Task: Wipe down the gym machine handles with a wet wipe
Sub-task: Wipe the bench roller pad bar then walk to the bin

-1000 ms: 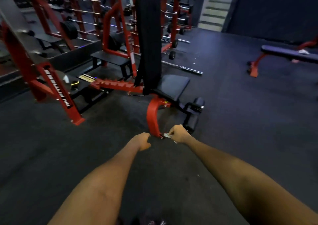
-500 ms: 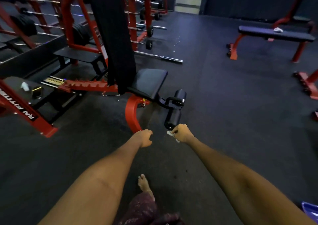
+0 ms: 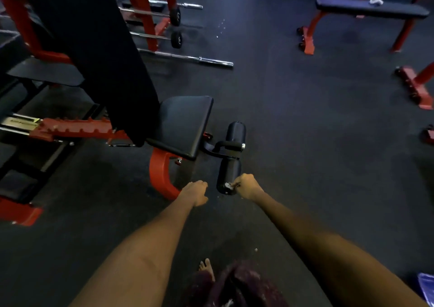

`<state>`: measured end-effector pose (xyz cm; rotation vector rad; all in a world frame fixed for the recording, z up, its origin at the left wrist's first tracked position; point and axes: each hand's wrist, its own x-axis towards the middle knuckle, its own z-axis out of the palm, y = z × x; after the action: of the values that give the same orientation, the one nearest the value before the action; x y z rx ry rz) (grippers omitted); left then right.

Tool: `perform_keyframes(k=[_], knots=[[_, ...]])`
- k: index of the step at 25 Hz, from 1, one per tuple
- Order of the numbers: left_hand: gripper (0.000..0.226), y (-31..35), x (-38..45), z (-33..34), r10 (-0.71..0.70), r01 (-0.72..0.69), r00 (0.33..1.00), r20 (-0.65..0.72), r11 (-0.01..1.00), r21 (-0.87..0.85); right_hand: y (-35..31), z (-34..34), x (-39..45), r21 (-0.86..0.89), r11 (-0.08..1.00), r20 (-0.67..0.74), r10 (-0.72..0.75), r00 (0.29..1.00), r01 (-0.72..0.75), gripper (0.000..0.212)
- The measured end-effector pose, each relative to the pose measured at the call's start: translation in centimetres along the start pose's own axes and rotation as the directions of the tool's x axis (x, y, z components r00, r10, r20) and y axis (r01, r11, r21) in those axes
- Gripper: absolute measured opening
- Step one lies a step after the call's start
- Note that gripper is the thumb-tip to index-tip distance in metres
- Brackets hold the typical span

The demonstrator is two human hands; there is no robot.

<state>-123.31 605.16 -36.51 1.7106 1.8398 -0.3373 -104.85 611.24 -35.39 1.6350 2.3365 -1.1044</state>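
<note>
A red-framed adjustable bench with a black seat point(image 3: 182, 123) stands ahead of me, its black foam leg roller point(image 3: 229, 171) pointing at me. My right hand point(image 3: 247, 186) grips a small crumpled wet wipe point(image 3: 231, 185) and holds it against the near end of the roller. My left hand point(image 3: 195, 192) hovers in a fist to the roller's left, beside the red curved bench leg point(image 3: 160, 175), with nothing seen in it. A short black handle point(image 3: 229, 145) crosses the roller's middle.
Barbells point(image 3: 187, 58) lie on the dark rubber floor by red racks at the back left. A flat bench point(image 3: 371, 10) with a white cloth on it stands far right. Red machine feet point(image 3: 415, 88) sit at the right edge. My bare foot point(image 3: 206, 268) shows below.
My right hand with the wipe moved from the red bench leg over to the end of the foam roller. The view shifted right and closer to the bench.
</note>
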Motion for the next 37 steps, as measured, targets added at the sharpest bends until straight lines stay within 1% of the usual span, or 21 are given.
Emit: perform_keyframes(k=[2,4,7,10,14,18,19,21,24,27,29,31,35,37], knots=[[0.051,0.1,3.2,-1.1,0.028,-0.028,0.999,0.035,1.000,0.009,1.0,-0.8,2.9,-0.002,0.999,0.042,0.042,0.998,-0.042,0.019],[0.049,0.0,6.9,-2.3,0.054,-0.054,0.998,0.026,0.999,0.002,2.6,-1.6,6.7,0.011,0.996,0.060,0.082,0.995,-0.083,0.020],[0.053,-0.8,11.8,-3.7,0.098,-0.098,0.995,-0.026,0.995,0.010,5.1,-2.4,12.3,0.082,0.982,0.033,0.169,0.985,-0.172,0.021],[0.058,-2.6,17.4,-4.7,0.073,-0.070,0.996,-0.053,0.996,0.048,7.0,-3.0,18.0,0.185,0.950,0.000,0.258,0.966,-0.253,0.022],[0.063,-5.7,24.6,-6.0,0.047,-0.040,0.990,-0.129,0.997,0.060,9.5,-2.7,23.5,0.284,0.923,-0.040,0.282,0.958,-0.260,0.022],[0.076,-9.8,32.6,-6.9,0.002,0.014,0.973,-0.230,0.998,0.067,12.4,-1.0,28.9,0.398,0.875,-0.095,0.339,0.936,-0.276,0.020],[0.080,-10.9,34.1,-6.5,-0.015,0.032,0.972,-0.236,0.997,0.072,13.1,-0.3,30.3,0.428,0.861,-0.112,0.354,0.929,-0.276,0.020],[0.085,-12.5,35.9,-5.1,0.004,0.029,0.961,-0.276,0.993,0.115,14.1,0.8,33.0,0.477,0.836,-0.158,0.386,0.909,-0.272,0.022],[0.082,-13.2,36.3,-3.5,0.055,-0.004,0.917,-0.395,0.992,0.130,14.9,1.5,35.5,0.543,0.797,-0.223,0.440,0.870,-0.264,0.023],[0.080,-13.5,36.7,-2.9,0.071,-0.011,0.896,-0.438,0.990,0.137,15.4,2.1,38.2,0.599,0.754,-0.256,0.499,0.828,-0.270,0.020],[0.082,-13.8,37.1,-2.6,0.053,0.014,0.880,-0.473,0.991,0.136,16.1,2.5,40.3,0.580,0.765,-0.309,0.526,0.792,-0.281,0.020],[0.083,-13.8,37.1,-2.6,0.036,0.033,0.878,-0.477,0.990,0.134,16.7,2.7,42.0,0.502,0.803,-0.348,0.528,0.775,-0.322,0.024],[0.081,-13.8,37.2,-2.5,0.036,0.021,0.878,-0.477,0.993,0.114,17.0,3.6,43.8,0.297,0.857,-0.284,0.500,0.818,-0.421,0.027],[0.080,-13.7,37.2,-2.4,0.042,0.015,0.874,-0.484,0.994,0.112,16.9,4.1,44.3,0.232,0.870,-0.261,0.486,0.834,-0.435,0.026]])
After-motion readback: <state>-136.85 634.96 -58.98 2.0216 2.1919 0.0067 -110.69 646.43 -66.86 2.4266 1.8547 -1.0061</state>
